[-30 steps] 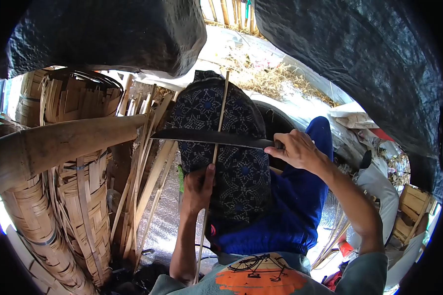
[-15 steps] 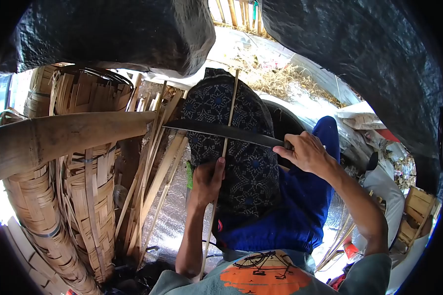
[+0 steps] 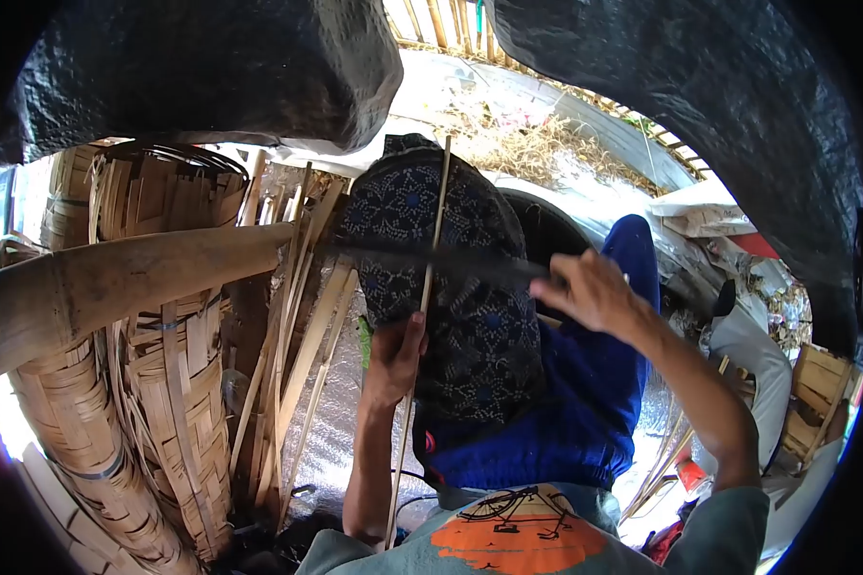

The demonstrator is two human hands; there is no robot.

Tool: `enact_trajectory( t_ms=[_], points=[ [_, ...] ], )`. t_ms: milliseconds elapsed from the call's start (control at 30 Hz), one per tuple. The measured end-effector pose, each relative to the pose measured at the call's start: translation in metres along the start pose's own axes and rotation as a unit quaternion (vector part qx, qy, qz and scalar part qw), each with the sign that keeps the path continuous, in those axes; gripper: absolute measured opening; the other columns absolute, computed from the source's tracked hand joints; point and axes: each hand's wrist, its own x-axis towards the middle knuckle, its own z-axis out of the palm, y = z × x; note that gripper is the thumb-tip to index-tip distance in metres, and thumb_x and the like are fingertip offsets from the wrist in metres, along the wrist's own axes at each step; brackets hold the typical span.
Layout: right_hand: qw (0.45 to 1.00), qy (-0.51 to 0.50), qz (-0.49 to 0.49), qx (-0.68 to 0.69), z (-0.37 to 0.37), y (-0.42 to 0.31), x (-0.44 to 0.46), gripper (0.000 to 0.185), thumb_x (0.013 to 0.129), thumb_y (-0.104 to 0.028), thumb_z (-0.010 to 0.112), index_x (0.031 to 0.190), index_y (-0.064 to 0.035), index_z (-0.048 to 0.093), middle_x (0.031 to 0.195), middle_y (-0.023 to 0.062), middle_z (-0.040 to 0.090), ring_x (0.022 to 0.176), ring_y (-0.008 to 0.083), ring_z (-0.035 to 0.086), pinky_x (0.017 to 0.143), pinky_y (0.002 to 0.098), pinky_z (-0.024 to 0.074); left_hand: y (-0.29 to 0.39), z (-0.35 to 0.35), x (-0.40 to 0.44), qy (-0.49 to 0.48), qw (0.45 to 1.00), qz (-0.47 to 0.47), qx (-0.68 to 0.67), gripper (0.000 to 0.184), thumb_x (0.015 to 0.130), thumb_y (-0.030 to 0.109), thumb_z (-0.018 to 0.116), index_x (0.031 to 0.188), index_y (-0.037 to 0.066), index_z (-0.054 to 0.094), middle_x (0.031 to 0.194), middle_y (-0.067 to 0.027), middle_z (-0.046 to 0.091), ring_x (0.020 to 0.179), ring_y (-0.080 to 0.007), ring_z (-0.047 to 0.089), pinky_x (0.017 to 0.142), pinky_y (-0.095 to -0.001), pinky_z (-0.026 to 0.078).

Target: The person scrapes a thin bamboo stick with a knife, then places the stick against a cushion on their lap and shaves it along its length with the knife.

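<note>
A thin bamboo strip (image 3: 441, 206) runs lengthwise over the dark patterned cloth pad (image 3: 484, 335) on my lap. My left hand (image 3: 393, 359) is closed around the strip near the pad's left edge, thumb pointing up along it. In my right hand (image 3: 590, 292) is the handle end of a long dark knife (image 3: 479, 265), its blade blurred by motion. The blade lies crosswise at the strip, above my left hand, its tip pointing left. Whether the edge touches the strip is too blurred to tell.
A thick bamboo pole (image 3: 153, 273) juts in from the left over tall woven bamboo baskets (image 3: 86, 412). Split bamboo pieces (image 3: 307, 355) lean beside the pad. Dark sheeting (image 3: 681, 105) hangs overhead. At the right is a wooden crate (image 3: 817, 398).
Between the earlier frames and now, the view shifts slightly. The knife blade goes from fairly sharp to blurred, staying across the strip. Both hands keep their holds.
</note>
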Motion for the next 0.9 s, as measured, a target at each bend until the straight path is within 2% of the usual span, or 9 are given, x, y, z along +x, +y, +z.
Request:
enact_trajectory(
  t_ms=[67, 167, 433, 600, 667, 700, 733, 800, 900],
  points=[
    [0.980, 0.153, -0.111, -0.057, 0.006, 0.013, 0.009, 0.057, 0.092, -0.055, 0.055, 0.066, -0.0039, 0.056, 0.040, 0.0062, 0.045, 0.035, 0.0192, 0.051, 0.041, 0.0373, 0.0466, 0.003, 0.002, 0.007, 0.026, 0.999, 0.043, 0.005, 0.051, 0.100, 0.038, 0.046, 0.061, 0.006, 0.048, 0.053, 0.0026, 0.039, 0.052, -0.0063, 0.036, 0.048, -0.0269, 0.027],
    [1.000, 0.006, -0.009, 0.027, -0.002, -0.009, -0.002, 0.055, 0.091, -0.054, 0.056, 0.067, -0.0045, 0.057, 0.040, 0.0041, 0.047, 0.035, 0.0190, 0.052, 0.037, 0.0375, 0.0460, 0.005, -0.001, 0.005, 0.008, 1.000, 0.021, -0.006, 0.050, 0.100, 0.037, 0.046, 0.061, 0.006, 0.049, 0.053, 0.0024, 0.039, 0.052, -0.0068, 0.036, 0.048, -0.0279, 0.027],
    [0.993, 0.106, -0.044, -0.010, 0.001, 0.016, 0.016, 0.055, 0.093, -0.052, 0.054, 0.070, -0.0027, 0.059, 0.041, 0.0061, 0.048, 0.034, 0.0185, 0.051, 0.035, 0.0356, 0.0423, 0.004, 0.002, 0.005, 0.026, 0.998, 0.059, 0.013, 0.050, 0.101, 0.036, 0.046, 0.061, 0.005, 0.048, 0.053, 0.0020, 0.040, 0.052, -0.0071, 0.036, 0.049, -0.0283, 0.027],
    [0.996, -0.005, -0.081, 0.033, 0.010, 0.004, -0.006, 0.055, 0.093, -0.052, 0.055, 0.068, -0.0027, 0.059, 0.044, 0.0091, 0.051, 0.041, 0.0232, 0.057, 0.043, 0.0406, 0.0469, 0.002, -0.001, 0.006, 0.011, 0.999, 0.050, -0.004, 0.051, 0.101, 0.035, 0.045, 0.061, 0.005, 0.048, 0.053, 0.0023, 0.038, 0.052, -0.0071, 0.036, 0.049, -0.0282, 0.026],
    [0.999, 0.005, 0.011, 0.048, 0.006, 0.010, 0.013, 0.055, 0.092, -0.052, 0.055, 0.068, -0.0021, 0.058, 0.045, 0.0111, 0.052, 0.042, 0.0252, 0.058, 0.045, 0.0403, 0.0469, 0.002, -0.002, 0.001, 0.010, 0.998, 0.057, 0.004, 0.051, 0.101, 0.036, 0.045, 0.060, 0.006, 0.047, 0.053, 0.0027, 0.038, 0.052, -0.0067, 0.036, 0.049, -0.0278, 0.026],
    [0.953, 0.274, -0.129, -0.021, 0.017, 0.011, 0.025, 0.055, 0.092, -0.051, 0.056, 0.068, -0.0018, 0.059, 0.046, 0.0131, 0.053, 0.043, 0.0254, 0.059, 0.048, 0.0403, 0.0472, 0.002, -0.002, 0.001, 0.008, 0.998, 0.061, 0.005, 0.051, 0.101, 0.036, 0.045, 0.060, 0.006, 0.047, 0.053, 0.0027, 0.038, 0.052, -0.0067, 0.036, 0.049, -0.0278, 0.026],
    [0.950, 0.281, -0.131, -0.025, 0.017, 0.015, 0.025, 0.055, 0.092, -0.051, 0.056, 0.068, -0.0018, 0.059, 0.046, 0.0131, 0.053, 0.043, 0.0254, 0.059, 0.048, 0.0403, 0.0472, 0.002, -0.003, 0.003, 0.007, 0.999, 0.050, 0.004, 0.051, 0.101, 0.036, 0.045, 0.060, 0.006, 0.047, 0.053, 0.0028, 0.038, 0.051, -0.0067, 0.035, 0.048, -0.0279, 0.025],
    [0.993, 0.075, 0.039, 0.084, 0.007, 0.006, 0.020, 0.055, 0.093, -0.050, 0.056, 0.068, -0.0007, 0.061, 0.047, 0.0133, 0.055, 0.045, 0.0261, 0.060, 0.050, 0.0403, 0.0480, 0.002, -0.004, 0.000, 0.007, 0.999, 0.034, 0.003, 0.051, 0.101, 0.036, 0.044, 0.060, 0.007, 0.048, 0.053, 0.0028, 0.038, 0.051, -0.0066, 0.035, 0.048, -0.0280, 0.025],
    [0.996, 0.038, 0.028, 0.075, 0.002, 0.002, 0.010, 0.053, 0.094, -0.046, 0.056, 0.071, 0.0018, 0.061, 0.048, 0.0135, 0.054, 0.043, 0.0237, 0.057, 0.048, 0.0375, 0.0450, 0.008, -0.005, -0.001, 0.004, 0.999, 0.032, 0.012, 0.050, 0.101, 0.037, 0.044, 0.061, 0.007, 0.049, 0.052, 0.0038, 0.038, 0.049, -0.0063, 0.037, 0.046, -0.0274, 0.026]
  ],
)
